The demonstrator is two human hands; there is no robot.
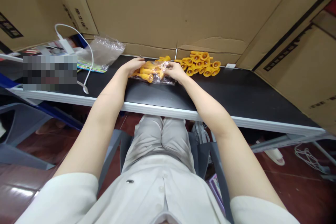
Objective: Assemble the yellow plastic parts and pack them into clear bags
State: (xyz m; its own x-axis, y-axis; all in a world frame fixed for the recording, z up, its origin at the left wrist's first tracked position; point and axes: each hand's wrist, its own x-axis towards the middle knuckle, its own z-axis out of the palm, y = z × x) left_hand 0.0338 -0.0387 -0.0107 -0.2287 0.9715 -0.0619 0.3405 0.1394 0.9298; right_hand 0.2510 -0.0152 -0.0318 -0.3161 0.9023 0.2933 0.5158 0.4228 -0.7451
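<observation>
Glossy plastic bag (pixel 168 82), smooth plastic pieces (pixel 200 64), matt cardboard (pixel 162 7)

Between the left hand (pixel 134 65) and right hand (pixel 177 71), a clear plastic bag of yellow pieces (pixel 151 71) fills the gap. Just right of the right fingers, heaped yellow flared pieces (pixel 200 64) block the way; beyond the fingertips rises a brown cardboard wall (pixel 181 10). Left of the left fingers lie crinkled clear plastic (pixel 105 49) and a looped white cable (pixel 92 56). Bodyward of the fingers, flat black tabletop (pixel 160 95) leaves passage.
</observation>
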